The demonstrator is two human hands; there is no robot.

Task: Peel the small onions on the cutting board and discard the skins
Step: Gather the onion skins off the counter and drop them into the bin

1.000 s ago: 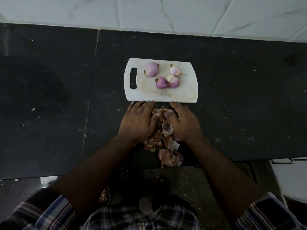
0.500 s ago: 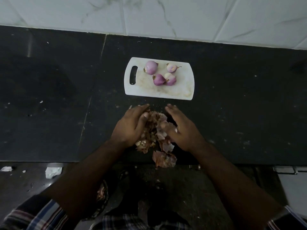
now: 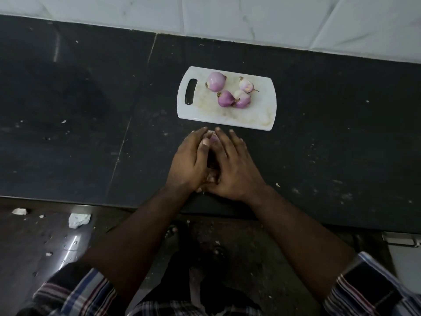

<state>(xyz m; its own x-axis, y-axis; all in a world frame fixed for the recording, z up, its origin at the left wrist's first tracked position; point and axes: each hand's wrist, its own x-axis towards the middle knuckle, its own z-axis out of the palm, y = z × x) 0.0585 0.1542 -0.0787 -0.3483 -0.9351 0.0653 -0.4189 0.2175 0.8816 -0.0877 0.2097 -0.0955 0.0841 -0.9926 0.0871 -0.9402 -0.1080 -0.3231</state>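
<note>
On the dark stone counter (image 3: pixel 319 133), just before the white plastic cutting board (image 3: pixel 250 119) of peeled purple onions (image 3: pixel 225 98), left hand (image 3: pixel 189 163) and right hand (image 3: pixel 232 167) cup together around papery, featherlight onion skins (image 3: pixel 213 139), best scooped from beneath.

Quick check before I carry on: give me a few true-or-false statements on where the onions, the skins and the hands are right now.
1. Four peeled onions lie on the cutting board. True.
2. The left hand and right hand are cupped together over the skins. True.
3. The hands rest on the cutting board. False: they are on the dark counter, nearer the person than the board.
4. The board's handle slot points right. False: it is at the left end.
5. A knife lies beside the board. False: none shows.
</note>
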